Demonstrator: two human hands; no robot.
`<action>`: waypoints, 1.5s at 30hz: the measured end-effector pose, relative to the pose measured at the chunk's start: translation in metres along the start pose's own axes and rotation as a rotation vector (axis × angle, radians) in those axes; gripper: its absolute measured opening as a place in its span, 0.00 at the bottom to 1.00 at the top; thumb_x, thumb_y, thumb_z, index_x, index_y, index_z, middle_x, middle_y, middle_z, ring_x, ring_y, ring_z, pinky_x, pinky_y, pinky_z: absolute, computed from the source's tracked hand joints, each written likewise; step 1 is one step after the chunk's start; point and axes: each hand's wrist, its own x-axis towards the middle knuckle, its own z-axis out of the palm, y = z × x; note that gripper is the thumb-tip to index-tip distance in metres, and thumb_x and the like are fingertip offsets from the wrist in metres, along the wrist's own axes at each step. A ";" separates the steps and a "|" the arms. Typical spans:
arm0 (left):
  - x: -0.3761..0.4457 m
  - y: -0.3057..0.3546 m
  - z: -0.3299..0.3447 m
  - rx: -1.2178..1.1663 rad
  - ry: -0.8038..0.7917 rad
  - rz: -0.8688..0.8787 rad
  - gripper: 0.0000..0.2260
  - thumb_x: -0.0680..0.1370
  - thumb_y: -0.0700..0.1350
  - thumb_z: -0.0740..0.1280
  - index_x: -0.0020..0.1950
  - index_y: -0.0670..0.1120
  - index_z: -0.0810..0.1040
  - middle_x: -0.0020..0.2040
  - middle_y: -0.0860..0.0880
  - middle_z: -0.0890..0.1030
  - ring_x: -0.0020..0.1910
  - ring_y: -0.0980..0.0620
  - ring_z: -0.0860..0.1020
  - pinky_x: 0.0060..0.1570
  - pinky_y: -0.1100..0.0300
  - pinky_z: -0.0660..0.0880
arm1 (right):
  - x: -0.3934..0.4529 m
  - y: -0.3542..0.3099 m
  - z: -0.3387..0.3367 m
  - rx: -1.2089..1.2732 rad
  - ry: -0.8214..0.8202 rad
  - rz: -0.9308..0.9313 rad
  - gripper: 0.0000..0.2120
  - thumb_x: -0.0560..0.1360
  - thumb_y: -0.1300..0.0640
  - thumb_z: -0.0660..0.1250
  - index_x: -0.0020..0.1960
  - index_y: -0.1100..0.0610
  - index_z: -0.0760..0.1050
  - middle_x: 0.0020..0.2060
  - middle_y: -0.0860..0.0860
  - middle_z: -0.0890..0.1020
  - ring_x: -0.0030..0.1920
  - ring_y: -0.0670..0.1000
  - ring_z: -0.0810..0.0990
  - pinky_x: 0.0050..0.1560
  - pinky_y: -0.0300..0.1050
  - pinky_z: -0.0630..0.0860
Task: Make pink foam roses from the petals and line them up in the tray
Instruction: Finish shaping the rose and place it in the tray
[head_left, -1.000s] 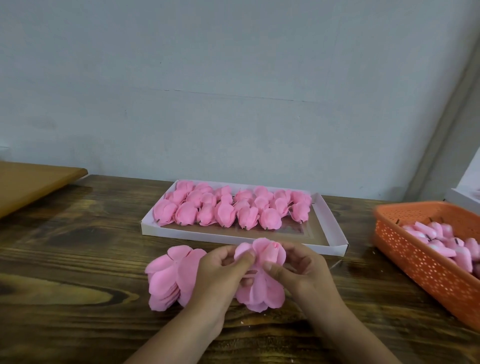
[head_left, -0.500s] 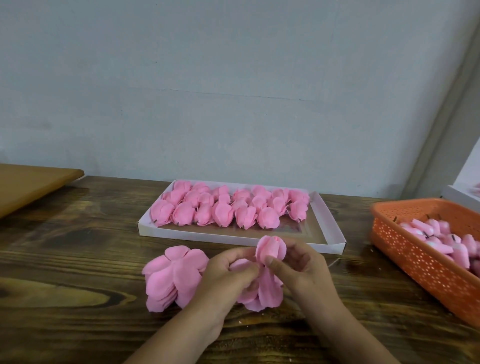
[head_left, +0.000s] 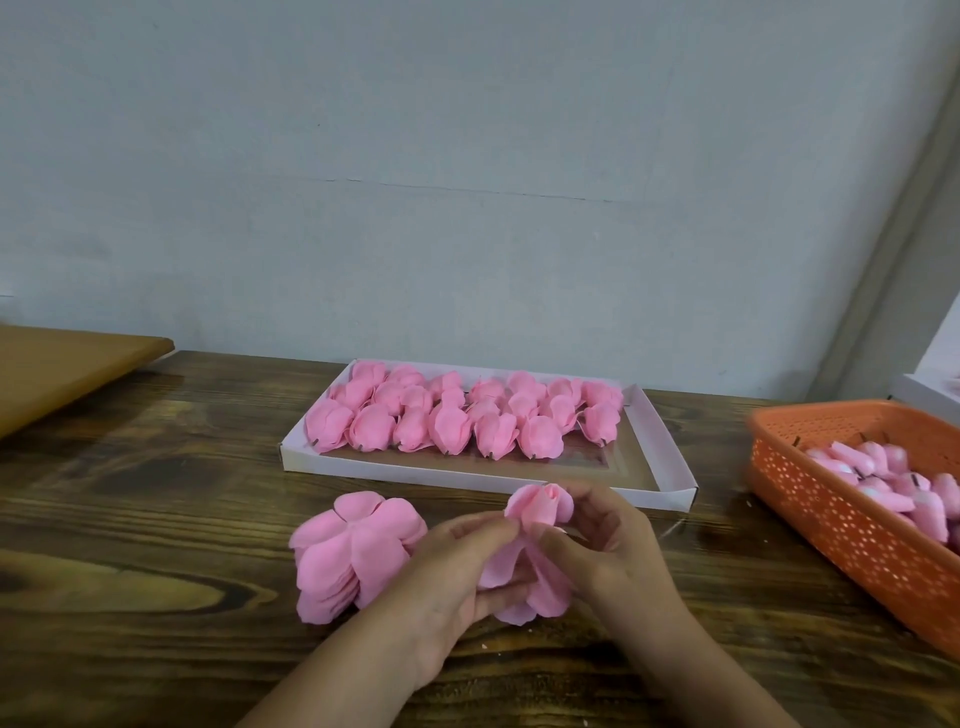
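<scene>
On the counter (head_left: 156, 519), a petal stack (head_left: 353, 551) lies left of our left hand (head_left: 447, 582) and right hand (head_left: 613, 561), both grips pinching a half-made rose (head_left: 537, 506), bud pointing up toward the tray (head_left: 670, 467); basket (head_left: 831, 519) at right.

— What's the rose (head_left: 537, 545) in my fingers made of?
— Soft matt foam, thin and smooth, same as the petal stack (head_left: 349, 553).
— And my table (head_left: 130, 519)?
— Dark wood, strongly grained, slightly shiny.
— The tray (head_left: 467, 475)?
— White card walls, glossy brownish floor. My basket (head_left: 852, 525) looks like perforated orange plastic.
</scene>
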 end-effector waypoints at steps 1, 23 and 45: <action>-0.001 0.001 0.001 0.015 -0.024 0.008 0.12 0.82 0.46 0.66 0.61 0.42 0.83 0.54 0.37 0.85 0.54 0.38 0.85 0.53 0.48 0.82 | 0.000 0.001 -0.001 0.005 0.004 0.011 0.09 0.77 0.66 0.69 0.48 0.53 0.83 0.43 0.54 0.87 0.42 0.56 0.87 0.38 0.43 0.82; -0.003 0.001 0.004 -0.021 -0.054 -0.002 0.15 0.83 0.48 0.65 0.63 0.40 0.81 0.55 0.37 0.85 0.55 0.37 0.84 0.46 0.50 0.77 | 0.002 0.006 -0.005 0.055 -0.007 0.111 0.10 0.73 0.58 0.74 0.54 0.55 0.82 0.49 0.55 0.86 0.52 0.56 0.85 0.51 0.55 0.83; 0.002 -0.004 0.000 0.130 -0.064 0.144 0.12 0.78 0.55 0.67 0.58 0.54 0.84 0.52 0.42 0.86 0.53 0.39 0.85 0.45 0.51 0.81 | 0.003 0.003 -0.006 -0.132 0.027 0.061 0.08 0.73 0.61 0.74 0.52 0.54 0.85 0.46 0.51 0.87 0.49 0.53 0.86 0.53 0.62 0.81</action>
